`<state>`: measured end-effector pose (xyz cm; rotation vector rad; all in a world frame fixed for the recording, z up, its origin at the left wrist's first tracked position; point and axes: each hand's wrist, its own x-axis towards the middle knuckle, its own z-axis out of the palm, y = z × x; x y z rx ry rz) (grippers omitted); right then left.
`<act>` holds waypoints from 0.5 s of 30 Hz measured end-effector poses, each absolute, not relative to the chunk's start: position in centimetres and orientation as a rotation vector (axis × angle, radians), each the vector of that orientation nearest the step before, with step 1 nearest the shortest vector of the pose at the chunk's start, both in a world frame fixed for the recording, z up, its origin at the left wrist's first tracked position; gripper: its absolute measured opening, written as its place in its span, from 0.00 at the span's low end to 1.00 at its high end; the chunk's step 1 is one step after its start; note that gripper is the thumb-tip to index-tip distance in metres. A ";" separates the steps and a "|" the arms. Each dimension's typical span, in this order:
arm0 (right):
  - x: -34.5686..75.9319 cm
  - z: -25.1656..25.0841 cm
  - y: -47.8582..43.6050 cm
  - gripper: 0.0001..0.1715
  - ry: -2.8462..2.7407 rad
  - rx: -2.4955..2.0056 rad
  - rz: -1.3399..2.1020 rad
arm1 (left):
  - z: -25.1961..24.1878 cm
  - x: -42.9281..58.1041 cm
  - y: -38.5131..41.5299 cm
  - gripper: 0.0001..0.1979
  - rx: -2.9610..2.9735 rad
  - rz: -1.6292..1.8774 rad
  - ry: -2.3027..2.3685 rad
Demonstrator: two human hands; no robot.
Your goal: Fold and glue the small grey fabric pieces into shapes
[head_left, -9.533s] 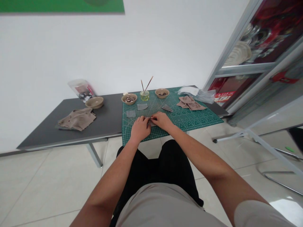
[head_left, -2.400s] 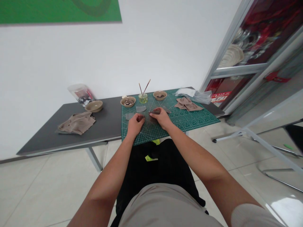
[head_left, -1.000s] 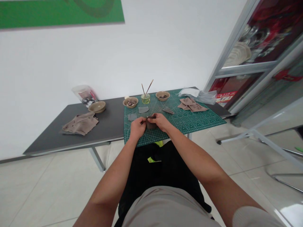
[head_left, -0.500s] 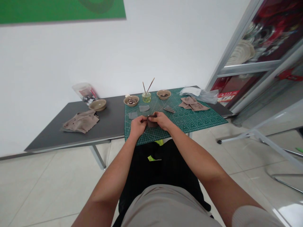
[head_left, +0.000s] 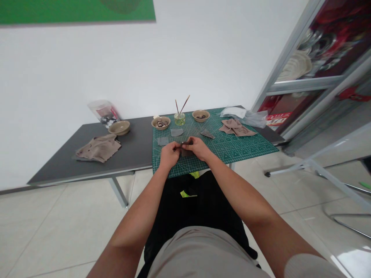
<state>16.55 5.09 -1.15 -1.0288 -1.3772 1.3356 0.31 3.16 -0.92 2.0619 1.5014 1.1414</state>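
L hand (head_left: 170, 154) & R hand (head_left: 198, 149) both pinching brown cloth (head_left: 187, 153) over the green mat (head_left: 232, 148), prob to keep it steady tbh.

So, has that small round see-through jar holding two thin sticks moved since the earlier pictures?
No. Only the whole view shifts slightly; the jar keeps its place near the back edge of the green gridded cutting mat.

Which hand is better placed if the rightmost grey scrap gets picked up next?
Probably the right hand: the scrap lies just beyond it, while the left hand is farther off. Both seem to hold the brown piece, so the right would likely let go first.
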 end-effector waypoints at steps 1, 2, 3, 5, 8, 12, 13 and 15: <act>16.5 -1.2 5.0 0.24 -1.431 -1.069 1.261 | -1.0 0.4 3.1 0.07 2.108 1.125 1.521; 16.4 -1.2 5.0 0.22 -1.493 -1.115 1.173 | -1.1 0.6 3.1 0.07 2.156 1.102 1.541; 16.4 -1.3 4.9 0.21 -1.552 -1.160 1.086 | -1.2 0.7 3.0 0.08 2.196 1.075 1.561; 16.3 -1.4 4.9 0.18 -1.621 -1.209 0.970 | -1.3 0.8 2.9 0.09 2.231 1.037 1.586; 16.4 -1.6 4.9 0.19 -1.555 -1.155 1.026 | -1.0 0.7 2.9 0.08 2.183 1.069 1.564; 16.5 -1.5 5.0 0.22 -1.428 -1.044 1.211 | -0.7 0.5 3.0 0.07 2.059 1.120 1.518; 16.6 -1.4 5.0 0.22 -1.431 -1.043 1.223 | -0.8 0.5 3.0 0.07 2.055 1.117 1.519; 16.5 -1.3 4.9 0.22 -1.497 -1.078 1.173 | -0.9 0.6 3.1 0.06 2.099 1.093 1.540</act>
